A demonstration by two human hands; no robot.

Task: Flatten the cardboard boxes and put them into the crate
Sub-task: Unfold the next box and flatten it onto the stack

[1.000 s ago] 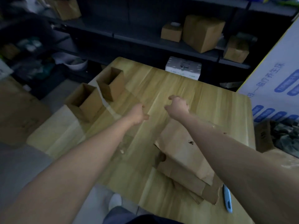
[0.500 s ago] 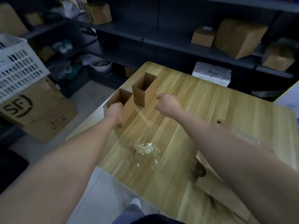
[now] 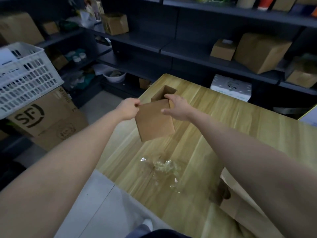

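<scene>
Holds a small cardboard box (image 3: 155,121) over the table's (image 3: 231,127) far-left corner.
Pinches its upper left corner with left hand (image 3: 127,109) fingers (image 3: 136,105), clasps its right rim with curled right hand (image 3: 177,108) fingers, just in front of a second box (image 3: 165,93).

— What sort of room is this?

— A stockroom or packing room, by the look of it. Dark metal shelving (image 3: 188,50) runs along the back wall and round the left side, loaded with brown cartons (image 3: 260,52) of different sizes.

— Anything besides the shelves?

— A white slotted crate (image 3: 29,78) sits on a big SF carton (image 3: 42,114), stacked on the bare grey floor (image 3: 96,194). A plain wooden table (image 3: 223,121) stands in the middle, with crumpled clear plastic (image 3: 164,167) lying on it.

— And lower down?

— A white basin (image 3: 114,76) and loose odds and ends crowd the bottom shelves. The light is dim.
</scene>
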